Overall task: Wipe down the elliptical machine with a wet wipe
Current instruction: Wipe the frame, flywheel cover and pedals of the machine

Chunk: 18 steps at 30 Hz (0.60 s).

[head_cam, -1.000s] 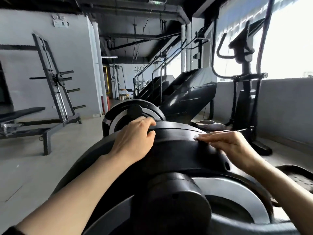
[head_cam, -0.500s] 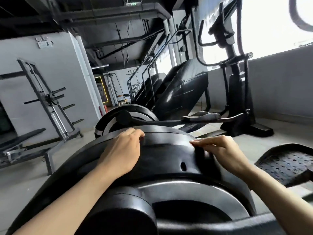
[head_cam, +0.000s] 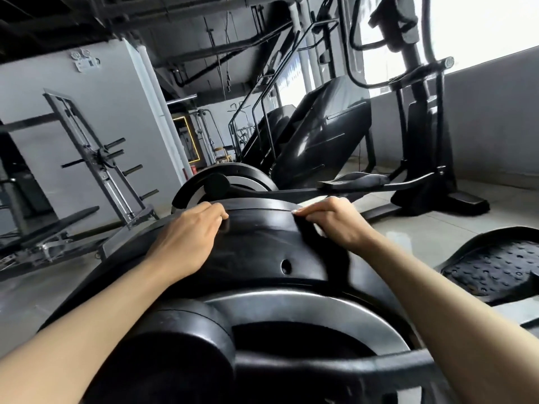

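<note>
Item one, largest: the near elliptical machine, black moulded-plastic flywheel housing (head_cam: 262,246) with a grey metal ring below it, filling the lower frame under our arms. We count two ellipticals in view; the second, a black upright elliptical with curved handlebars (head_cam: 420,135), stands well apart by the bright window. One black dimpled foot pedal (head_cam: 493,266) of the near machine shows at right.

Item two: two black stair-climber machines (head_cam: 318,141) side by side behind the housing, and one grey steel weight rack (head_cam: 96,158) at left, standing beside a black padded bench (head_cam: 55,225).

Item three: our two hands. The left hand (head_cam: 186,237) lies palm-down on the housing crown, fingers lightly bent over the ridge, holding nothing we can see. The right hand (head_cam: 335,223) has its fingers curled and pressed to the ridge of the same crown.

Item four, smallest: the wet wipe, count one at most. We cannot make it out for certain; only a pale sliver shows under the right fingertips (head_cam: 299,212), so we judge it is pinched there against the housing.

Progress, as we judge it: the wiping sits on the housing top. No wet sheen marks any finished area. Handlebars, pedals, crank arm and lower shroud look left to do.
</note>
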Motion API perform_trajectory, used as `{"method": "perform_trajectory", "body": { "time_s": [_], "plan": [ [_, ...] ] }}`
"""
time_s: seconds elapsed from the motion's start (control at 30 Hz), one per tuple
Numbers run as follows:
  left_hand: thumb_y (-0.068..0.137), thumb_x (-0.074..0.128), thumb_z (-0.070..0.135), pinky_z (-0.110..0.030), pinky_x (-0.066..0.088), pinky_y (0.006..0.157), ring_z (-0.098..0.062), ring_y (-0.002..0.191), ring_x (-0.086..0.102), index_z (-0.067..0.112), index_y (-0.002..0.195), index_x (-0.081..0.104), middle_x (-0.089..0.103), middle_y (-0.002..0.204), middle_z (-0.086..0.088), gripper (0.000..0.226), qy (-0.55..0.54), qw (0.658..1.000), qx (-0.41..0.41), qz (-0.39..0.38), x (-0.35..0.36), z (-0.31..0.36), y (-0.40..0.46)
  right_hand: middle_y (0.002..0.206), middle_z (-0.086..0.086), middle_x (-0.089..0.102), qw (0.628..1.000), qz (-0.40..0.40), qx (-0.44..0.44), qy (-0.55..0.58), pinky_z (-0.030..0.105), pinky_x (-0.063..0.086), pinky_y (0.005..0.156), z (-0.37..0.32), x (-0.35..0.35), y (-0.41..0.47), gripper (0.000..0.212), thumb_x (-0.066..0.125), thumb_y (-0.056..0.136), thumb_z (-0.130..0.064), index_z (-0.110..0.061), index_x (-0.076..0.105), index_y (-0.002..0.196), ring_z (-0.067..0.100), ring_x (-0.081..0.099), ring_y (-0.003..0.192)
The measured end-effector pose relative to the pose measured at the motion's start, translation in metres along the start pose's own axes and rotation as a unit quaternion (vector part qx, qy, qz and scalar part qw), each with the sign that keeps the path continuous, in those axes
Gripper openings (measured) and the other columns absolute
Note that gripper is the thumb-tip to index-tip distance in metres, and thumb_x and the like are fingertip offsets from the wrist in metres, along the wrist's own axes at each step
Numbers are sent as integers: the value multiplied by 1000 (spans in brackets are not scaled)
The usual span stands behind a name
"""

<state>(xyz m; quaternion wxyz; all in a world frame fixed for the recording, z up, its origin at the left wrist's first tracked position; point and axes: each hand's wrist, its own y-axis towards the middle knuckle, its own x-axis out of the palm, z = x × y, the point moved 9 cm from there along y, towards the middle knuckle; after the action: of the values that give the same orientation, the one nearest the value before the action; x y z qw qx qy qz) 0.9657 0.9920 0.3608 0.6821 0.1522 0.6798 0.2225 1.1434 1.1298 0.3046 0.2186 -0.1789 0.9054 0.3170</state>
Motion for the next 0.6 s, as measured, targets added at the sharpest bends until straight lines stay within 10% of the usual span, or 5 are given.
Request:
{"method": "perform_trajectory", "body": {
  "time_s": [0.13,0.23,0.4,0.6],
  "plan": [
    [103,34,22,-45,47,85,-26,101,57,19,111,60,60,115,3,28,7,1000,3,-4,-2,3,-1,122,-8,68,993,-86,-84,3,25,39,105,-65,39,9,33,57,89,-6,-18,72,116,6,56,119],
    [104,34,21,-42,46,84,-27,102,57,18,112,61,60,116,2,28,16,1000,0,-6,-4,4,-3,75,-26,68,992,-95,-53,69,7,43,74,-53,31,7,33,52,91,3,-11,72,114,-14,59,73],
    [105,31,17,-41,43,84,-32,103,56,13,114,59,59,117,-6,30,44,999,-17,-19,-3,10,-2,106,-2,74,996,67,14,52,23,44,101,2,-13,-31,37,56,83,5,-18,78,102,13,64,110],
    [105,29,19,-44,37,100,-33,119,50,8,118,53,55,128,-13,30,35,995,-19,-90,8,25,-15,119,-2,70,983,69,-168,3,16,35,106,-86,28,-75,37,56,83,1,-14,74,111,7,56,120]
  ]
}}
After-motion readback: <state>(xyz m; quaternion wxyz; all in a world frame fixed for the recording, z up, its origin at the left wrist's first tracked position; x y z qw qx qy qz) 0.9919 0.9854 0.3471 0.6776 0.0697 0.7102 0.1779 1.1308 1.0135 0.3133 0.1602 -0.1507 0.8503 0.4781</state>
